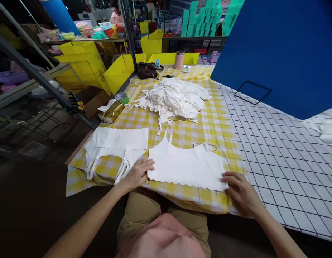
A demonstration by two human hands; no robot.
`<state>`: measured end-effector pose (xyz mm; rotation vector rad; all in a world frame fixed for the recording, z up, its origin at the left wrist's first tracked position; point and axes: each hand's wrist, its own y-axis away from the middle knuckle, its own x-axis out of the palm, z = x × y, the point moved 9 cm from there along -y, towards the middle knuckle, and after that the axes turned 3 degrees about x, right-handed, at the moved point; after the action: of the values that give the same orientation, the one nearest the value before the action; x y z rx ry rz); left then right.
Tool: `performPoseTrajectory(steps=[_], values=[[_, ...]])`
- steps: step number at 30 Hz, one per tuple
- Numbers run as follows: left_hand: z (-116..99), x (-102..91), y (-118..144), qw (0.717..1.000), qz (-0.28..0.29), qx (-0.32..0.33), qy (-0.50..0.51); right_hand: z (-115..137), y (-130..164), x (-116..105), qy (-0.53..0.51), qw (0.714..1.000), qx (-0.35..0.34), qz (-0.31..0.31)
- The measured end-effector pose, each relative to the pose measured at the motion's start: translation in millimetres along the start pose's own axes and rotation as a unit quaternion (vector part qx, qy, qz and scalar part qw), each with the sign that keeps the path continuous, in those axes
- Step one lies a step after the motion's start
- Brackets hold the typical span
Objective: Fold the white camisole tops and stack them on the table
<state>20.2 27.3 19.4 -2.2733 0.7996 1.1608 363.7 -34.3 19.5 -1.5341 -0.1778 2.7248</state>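
Observation:
A white cropped camisole (pixel 186 165) with thin straps and a scalloped hem lies flat in front of me, straps pointing away. My left hand (pixel 139 173) rests at its left edge, fingers stretched out and fingertips touching the cloth. At the lower right corner, my right hand (pixel 239 188) has its fingers bent around the edge, pinching the cloth. Left of it lies a second white camisole (pixel 117 139), its straps towards me, partly under my left forearm and hand. Farther back is a heaped pile of white camisoles (pixel 179 96).
A yellow checked cloth (pixel 216 132) covers the table. Behind the pile are a dark handbag (pixel 147 70) and pink tumbler (pixel 179 60). Green tape (pixel 122 98) and a tissue pack (pixel 112 111) sit left. A blue board (pixel 275 53) stands right, over a white grid-patterned surface (pixel 278 172).

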Motion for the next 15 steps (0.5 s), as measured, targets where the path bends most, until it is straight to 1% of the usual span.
performPoseTrajectory(steps=[3, 6, 10, 13, 15], values=[[0, -3.1, 0, 1.0, -0.001, 0.011, -0.012, 3, 2, -5, 0.014, 0.999, -0.023, -0.018], [3, -3.9, -1, 1.0, -0.002, 0.009, -0.018, 4, 3, -6, 0.022, 0.999, -0.03, -0.033], [3, -4.0, -2, 1.0, -0.002, 0.01, -0.01, 5, 5, -6, 0.023, 0.998, -0.044, -0.04], [5, -6.5, -3, 1.0, -0.015, -0.005, 0.026, 4, 3, -9, 0.015, 0.998, -0.039, -0.043], [8, -13.3, -6, 0.996, -0.043, -0.024, 0.081, 7, -1, -18, 0.006, 0.998, -0.03, -0.053]])
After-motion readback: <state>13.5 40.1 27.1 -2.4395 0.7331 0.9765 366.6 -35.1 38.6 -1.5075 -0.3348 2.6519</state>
